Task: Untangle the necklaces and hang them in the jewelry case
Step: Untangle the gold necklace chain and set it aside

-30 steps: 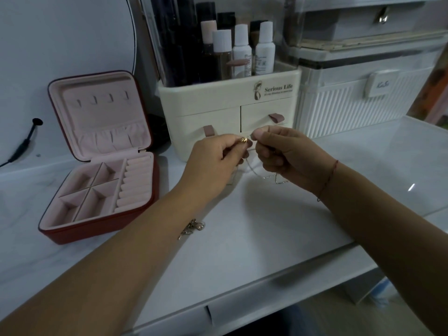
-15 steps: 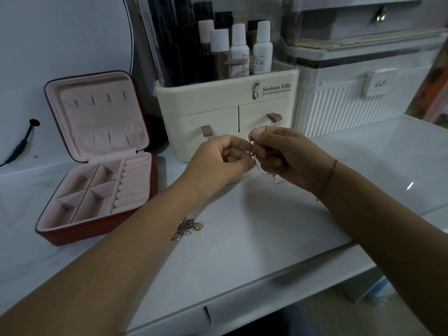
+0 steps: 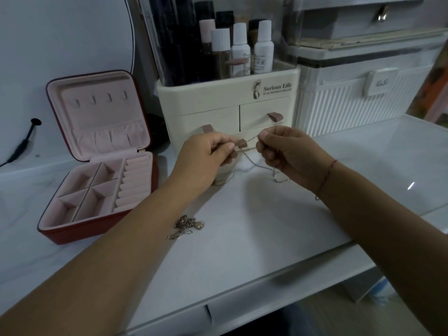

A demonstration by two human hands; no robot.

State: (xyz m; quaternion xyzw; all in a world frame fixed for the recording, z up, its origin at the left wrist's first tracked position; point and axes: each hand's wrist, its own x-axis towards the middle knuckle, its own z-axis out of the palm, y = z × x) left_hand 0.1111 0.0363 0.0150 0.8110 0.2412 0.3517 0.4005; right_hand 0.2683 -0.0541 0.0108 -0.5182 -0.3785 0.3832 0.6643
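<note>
While the chain (image 3: 252, 163) is held up in front of the organizer (image 3: 218, 105), the left hand (image 3: 206, 156) pinches one strand btwn thumb and forefinger. The right hand (image 3: 291, 154) pinches another strand the same way, its other fingers curled, w/ more chain hanging below it toward the table (image 3: 254, 251). A short stretch runs taut btwn the two pinches; the rest sags in a loose V underneath. A second pile (image 3: 185, 226) of necklace lies on the table beside the left forearm, apart from both hands. The case (image 3: 97, 226) sits open at left, well apart from the hands, w/ four hooks (image 3: 100, 99) bare in its lid.

Step in hand, as I read it: teasing strands apart, not hanging yet. To do it well, keep the pull gentle, since a hard tug probably cinches any knot tighter. Better to slacken, find the loop that crosses, and feed the free end back thru it. Pinch close to the crossing so the fine links don't slip. Laying the chain flat on the table may help, as the strands are thin and hard to tell apart in this dim light; whether there's a knot at all I can't tell. Keep it clear of the pile, or the two may snag.
</note>
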